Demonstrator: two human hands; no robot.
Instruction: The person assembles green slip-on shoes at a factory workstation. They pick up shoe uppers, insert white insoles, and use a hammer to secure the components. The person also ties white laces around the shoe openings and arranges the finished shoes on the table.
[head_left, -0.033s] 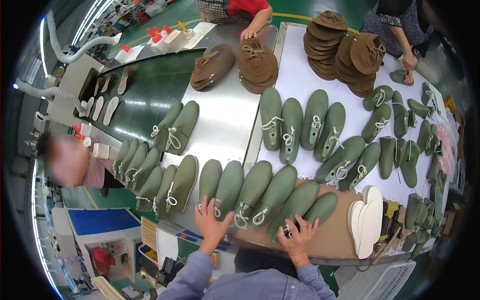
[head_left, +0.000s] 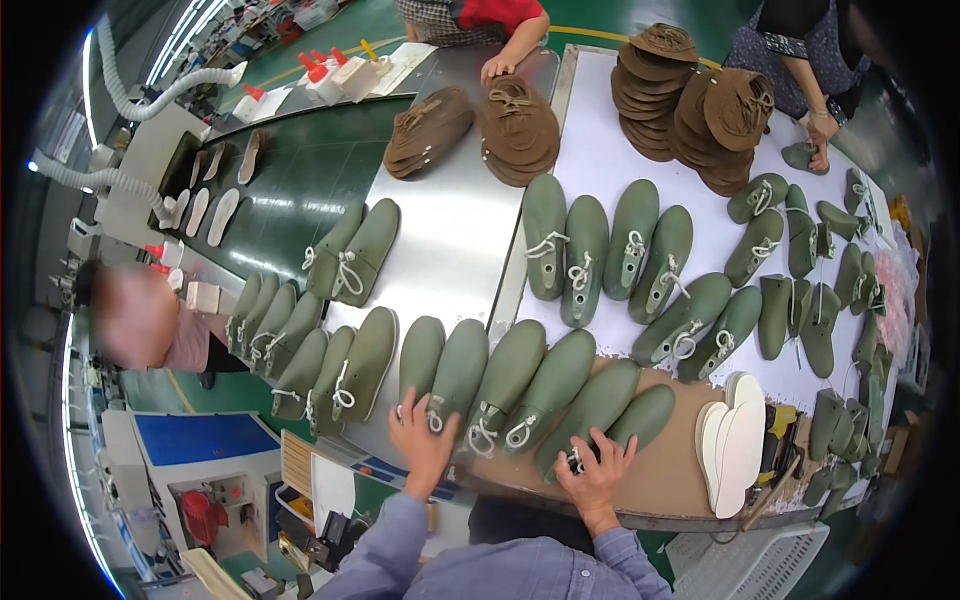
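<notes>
Rows of green shoe lasts with white cord loops lie heel-end toward me along the near table edge. My left hand [head_left: 424, 440] is at the heel ends of a pair of lasts [head_left: 458, 360] left of centre, fingers curved over them and thumb at the right side. My right hand [head_left: 598, 470] bends its fingers over the heel end of another last [head_left: 592, 405], close to its cord. A shorter-looking last [head_left: 643, 415] lies just right of it. Between my hands rests another pair of lasts [head_left: 560, 365]. My palms and fingertips are partly hidden.
White insole shapes [head_left: 730, 440] lie by a hammer-like tool [head_left: 775, 490] at right. Brown shoe uppers are stacked [head_left: 655, 90] at the back. Co-workers' hands touch brown uppers [head_left: 520, 130] and a green last [head_left: 800, 155]. A dark green conveyor belt [head_left: 290, 170] runs at left.
My left hand has shifted slightly, its thumb straighter along the last. My right hand stays at its last. The rest of the table looks the same.
</notes>
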